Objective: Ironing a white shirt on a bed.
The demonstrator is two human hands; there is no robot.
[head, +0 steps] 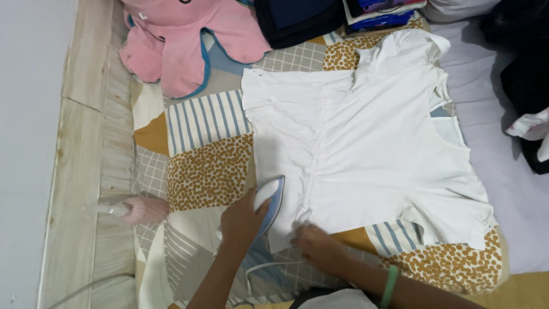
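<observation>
A white T-shirt (366,143) lies spread flat on a patchwork blanket (209,171) with stripes, checks and mustard spots. My left hand (243,217) grips a white and blue clothes iron (270,197), whose tip rests on the shirt's near hem. My right hand (314,243) presses on the hem just right of the iron, fingers on the cloth. A green band (391,284) circles my right wrist.
A pink plush toy (183,40) lies at the blanket's far left. Folded dark clothes (297,17) and a stack of coloured clothes (386,11) sit at the far edge. A pink bottle-like object (140,210) lies at left. The iron's cord (86,286) trails over the pale wooden floor.
</observation>
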